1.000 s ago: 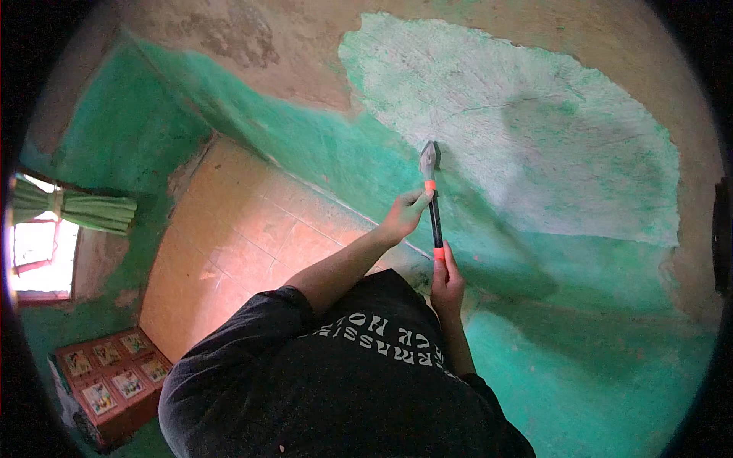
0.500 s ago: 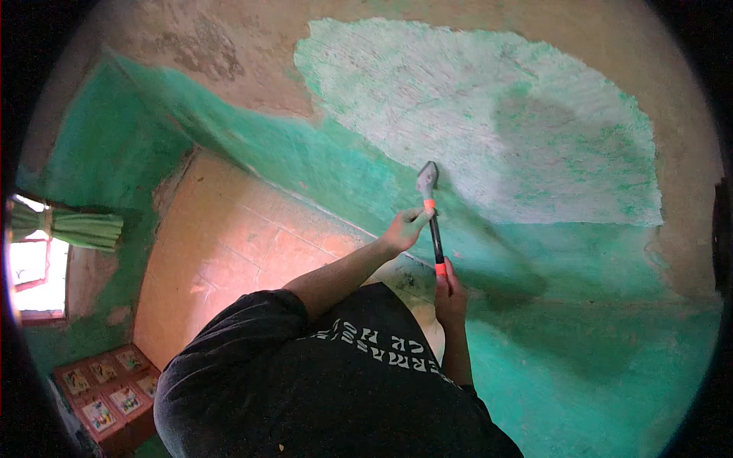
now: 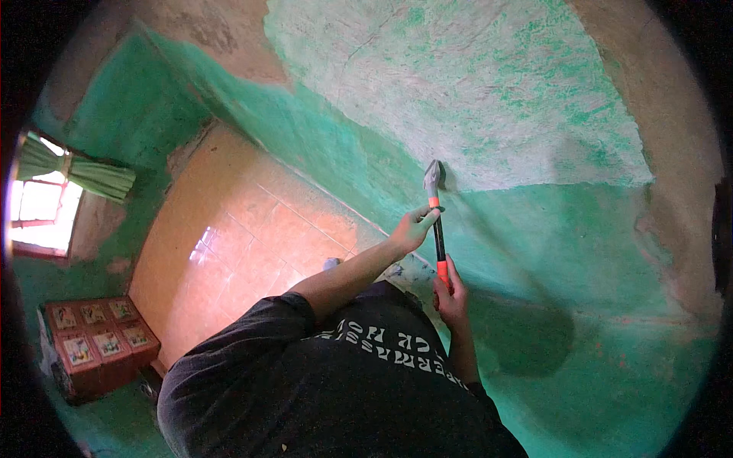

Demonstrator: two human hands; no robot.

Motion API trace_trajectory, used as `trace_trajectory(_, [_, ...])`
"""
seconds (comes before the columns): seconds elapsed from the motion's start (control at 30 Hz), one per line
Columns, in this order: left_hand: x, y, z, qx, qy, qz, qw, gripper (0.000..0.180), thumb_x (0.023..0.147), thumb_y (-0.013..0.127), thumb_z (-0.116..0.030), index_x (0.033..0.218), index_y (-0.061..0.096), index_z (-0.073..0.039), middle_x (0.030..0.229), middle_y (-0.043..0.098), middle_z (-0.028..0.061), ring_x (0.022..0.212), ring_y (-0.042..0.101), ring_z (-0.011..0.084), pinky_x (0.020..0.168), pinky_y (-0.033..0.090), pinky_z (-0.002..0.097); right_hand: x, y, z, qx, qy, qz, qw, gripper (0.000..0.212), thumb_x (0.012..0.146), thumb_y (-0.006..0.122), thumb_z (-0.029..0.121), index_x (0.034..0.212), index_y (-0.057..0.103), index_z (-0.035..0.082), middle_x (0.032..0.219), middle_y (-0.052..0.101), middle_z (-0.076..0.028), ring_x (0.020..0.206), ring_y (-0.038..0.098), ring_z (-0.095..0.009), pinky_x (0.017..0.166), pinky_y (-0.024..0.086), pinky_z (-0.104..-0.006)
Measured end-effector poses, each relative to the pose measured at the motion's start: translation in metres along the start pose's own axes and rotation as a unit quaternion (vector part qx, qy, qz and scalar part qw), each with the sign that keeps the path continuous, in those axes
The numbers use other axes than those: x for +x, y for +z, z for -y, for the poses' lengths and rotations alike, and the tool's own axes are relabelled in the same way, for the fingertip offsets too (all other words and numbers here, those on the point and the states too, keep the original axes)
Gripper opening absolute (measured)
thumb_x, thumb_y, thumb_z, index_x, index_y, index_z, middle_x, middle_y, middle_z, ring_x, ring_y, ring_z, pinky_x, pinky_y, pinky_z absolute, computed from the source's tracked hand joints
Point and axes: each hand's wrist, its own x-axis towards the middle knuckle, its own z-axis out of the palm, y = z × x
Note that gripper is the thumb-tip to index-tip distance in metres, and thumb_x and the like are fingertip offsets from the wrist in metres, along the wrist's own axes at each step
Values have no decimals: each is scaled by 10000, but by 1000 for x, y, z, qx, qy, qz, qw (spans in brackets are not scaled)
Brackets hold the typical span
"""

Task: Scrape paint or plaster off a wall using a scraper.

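A long-handled scraper [image 3: 439,237] with a grey head and a black-and-orange handle is in both my hands. My left hand [image 3: 414,229] is closed round the upper handle, just below the orange band under the head. Lower down, my right hand [image 3: 452,296] grips the orange end of the handle. The head lies at the wall, along the lower border of a large whitish patch [image 3: 473,84] flecked with green. Around and below that patch the wall carries green paint [image 3: 565,244]. Whether the blade's edge touches the wall is hard to tell.
Orange floor tiles [image 3: 252,237] stretch to the left, meeting the green wall at a pale edge. A reddish-brown cabinet [image 3: 114,374] with picture panels stands at the lower left. Above it is a bright window [image 3: 46,202] with a green curtain [image 3: 103,177]. Bare brownish plaster [image 3: 649,84] borders the patch.
My view has shifted, so the whitish patch sits higher and more floor shows. Both hands keep their grip on the scraper, its head still at the patch's lower border.
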Motion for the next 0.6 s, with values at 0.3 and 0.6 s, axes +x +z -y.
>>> trace_trajectory(0.3, [8, 0, 0, -10, 24, -62, 998, 444, 1022, 532, -389, 1257, 650, -31, 1164, 663, 83, 1150, 546, 164, 1022, 396, 337, 27, 3, -19, -101, -287, -77, 950, 539, 984, 574, 180, 1484, 428, 44, 852, 600, 0, 699, 504, -83, 647, 439, -245])
trace_trajectory(0.6, [5, -11, -2, -6, 70, -86, 994, 465, 1023, 524, -407, 1253, 665, -29, 1102, 687, 65, 1089, 557, 118, 989, 424, 324, 11, 22, 9, -147, -218, -95, 960, 491, 994, 543, 222, 1458, 468, 80, 943, 695, -195, 767, 665, -250, 715, 516, -365])
